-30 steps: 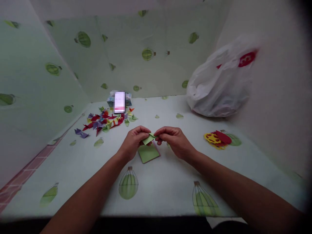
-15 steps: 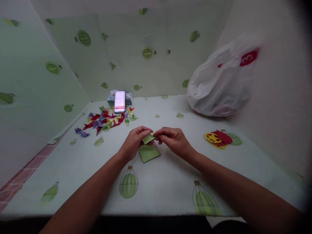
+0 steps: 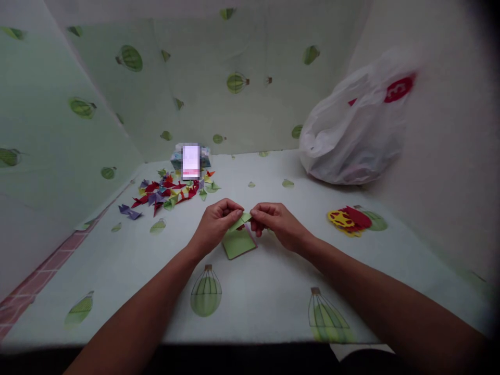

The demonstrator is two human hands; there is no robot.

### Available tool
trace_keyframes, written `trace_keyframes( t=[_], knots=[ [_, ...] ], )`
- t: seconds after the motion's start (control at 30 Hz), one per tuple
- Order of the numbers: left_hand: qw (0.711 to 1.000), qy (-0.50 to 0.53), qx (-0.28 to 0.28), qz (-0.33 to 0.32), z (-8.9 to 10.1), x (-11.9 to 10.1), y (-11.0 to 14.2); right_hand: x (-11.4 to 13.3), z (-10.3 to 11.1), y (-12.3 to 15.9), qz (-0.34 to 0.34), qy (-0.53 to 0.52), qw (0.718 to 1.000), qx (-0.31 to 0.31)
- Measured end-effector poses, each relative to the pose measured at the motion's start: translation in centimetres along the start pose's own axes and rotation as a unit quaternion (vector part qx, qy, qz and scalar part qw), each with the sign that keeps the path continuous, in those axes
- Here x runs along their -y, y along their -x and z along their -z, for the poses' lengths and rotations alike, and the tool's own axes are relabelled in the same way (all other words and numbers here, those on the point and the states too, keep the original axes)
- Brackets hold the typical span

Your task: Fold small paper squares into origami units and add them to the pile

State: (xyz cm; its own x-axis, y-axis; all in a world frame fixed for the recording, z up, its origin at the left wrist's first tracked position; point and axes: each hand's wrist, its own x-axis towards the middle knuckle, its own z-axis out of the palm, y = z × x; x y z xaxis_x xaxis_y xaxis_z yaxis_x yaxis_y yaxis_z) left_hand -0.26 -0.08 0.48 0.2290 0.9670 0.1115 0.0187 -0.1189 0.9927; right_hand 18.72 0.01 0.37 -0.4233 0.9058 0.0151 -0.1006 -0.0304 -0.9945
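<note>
Both hands meet over the middle of the table. My left hand [image 3: 215, 224] and my right hand [image 3: 275, 223] pinch a small folded green paper [image 3: 241, 222] between their fingertips, a little above the surface. Just below it lies a small stack of square green sheets [image 3: 238, 244] flat on the table, with a pink edge showing at its right side.
A heap of several folded paper pieces [image 3: 167, 191] in red, purple, green and yellow lies at the back left, by a small box [image 3: 190, 159]. A white plastic bag [image 3: 353, 130] leans in the back right corner. Red and yellow paper [image 3: 349, 220] lies at the right.
The hands have drawn slightly closer together around the green paper, which looks smaller between the fingers. Everything else stays put.
</note>
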Motion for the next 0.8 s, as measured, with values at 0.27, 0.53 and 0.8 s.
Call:
trace_keyframes(
  t=[0.27, 0.53, 0.8],
  knots=[
    [1.000, -0.009, 0.013, 0.003, -0.02, -0.16, 0.08, -0.02, -0.09, -0.01, -0.007, -0.008, 1.000, -0.002],
    [1.000, 0.008, 0.010, 0.022, -0.08, -0.36, 0.07, -0.33, -0.06, -0.13, 0.015, 0.028, 0.999, -0.011],
    [0.998, 0.003, 0.005, 0.069, 0.09, -0.31, -0.07, -0.23, -0.05, -0.05, 0.022, 0.040, 0.999, -0.017]
  ],
)
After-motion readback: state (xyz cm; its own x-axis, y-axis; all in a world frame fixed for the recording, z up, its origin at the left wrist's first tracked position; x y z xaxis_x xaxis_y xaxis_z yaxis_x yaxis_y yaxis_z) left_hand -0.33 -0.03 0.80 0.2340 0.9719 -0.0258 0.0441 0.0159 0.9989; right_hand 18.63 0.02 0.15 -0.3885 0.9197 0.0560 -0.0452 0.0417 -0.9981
